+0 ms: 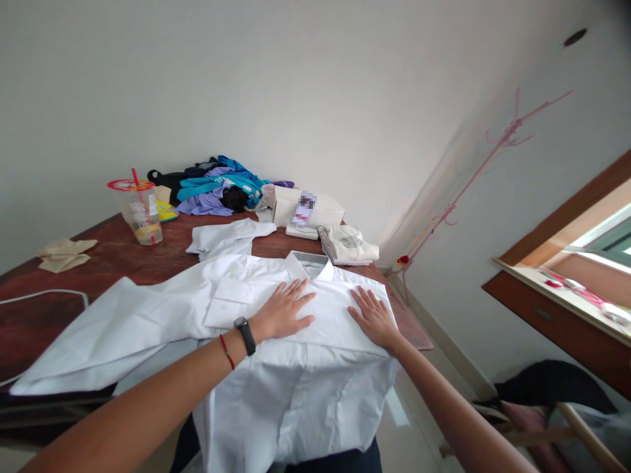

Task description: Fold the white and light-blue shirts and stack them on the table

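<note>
Under the left grip (283,313) and the right grip (373,320), both laid flat with fingers spread, lies the white shirt (331,316) on the tabletop (142,264). It should be light, soft and easily creased, best held at the shoulders (367,277) just beyond each grip.

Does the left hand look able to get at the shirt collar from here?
Probably yes: the left hand lies spread on the shirt, close to the collar, with nothing visible in the way.

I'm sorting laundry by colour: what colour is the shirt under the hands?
The shirt is white, best seen in the head view.
</note>
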Motion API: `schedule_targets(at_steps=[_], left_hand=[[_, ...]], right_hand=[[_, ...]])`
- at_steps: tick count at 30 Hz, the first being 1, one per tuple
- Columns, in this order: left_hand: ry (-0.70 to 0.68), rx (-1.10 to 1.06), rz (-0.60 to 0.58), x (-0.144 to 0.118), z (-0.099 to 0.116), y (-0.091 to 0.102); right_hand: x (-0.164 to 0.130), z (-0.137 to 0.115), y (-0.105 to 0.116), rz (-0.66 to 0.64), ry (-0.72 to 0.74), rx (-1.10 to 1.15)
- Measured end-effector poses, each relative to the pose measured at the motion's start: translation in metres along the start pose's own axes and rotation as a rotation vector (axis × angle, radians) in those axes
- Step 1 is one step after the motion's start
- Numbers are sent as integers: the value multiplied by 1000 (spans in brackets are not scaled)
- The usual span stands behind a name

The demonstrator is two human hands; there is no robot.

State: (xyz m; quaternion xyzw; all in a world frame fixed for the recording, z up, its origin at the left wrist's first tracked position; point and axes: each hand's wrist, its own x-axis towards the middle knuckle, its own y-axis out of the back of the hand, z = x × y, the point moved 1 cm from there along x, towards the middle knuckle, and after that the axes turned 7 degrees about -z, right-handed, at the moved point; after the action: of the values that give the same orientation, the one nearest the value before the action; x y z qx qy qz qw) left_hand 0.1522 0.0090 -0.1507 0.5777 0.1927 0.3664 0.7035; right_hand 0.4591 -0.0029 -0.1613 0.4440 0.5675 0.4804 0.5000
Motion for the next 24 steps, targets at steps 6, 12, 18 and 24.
schedule_targets(at_steps=[6,12,18,24], left_hand=[[13,59,-75,1,1,6],[-9,65,-57,3,-2,5],[0,80,-66,3,-1,6],[3,58,-77,4,-1,6]], right_hand=[[-2,-1,2,38,18,36],[2,5,-2,80,49,105],[23,41,-8,88,-137,136],[36,61,-14,92,-184,120]])
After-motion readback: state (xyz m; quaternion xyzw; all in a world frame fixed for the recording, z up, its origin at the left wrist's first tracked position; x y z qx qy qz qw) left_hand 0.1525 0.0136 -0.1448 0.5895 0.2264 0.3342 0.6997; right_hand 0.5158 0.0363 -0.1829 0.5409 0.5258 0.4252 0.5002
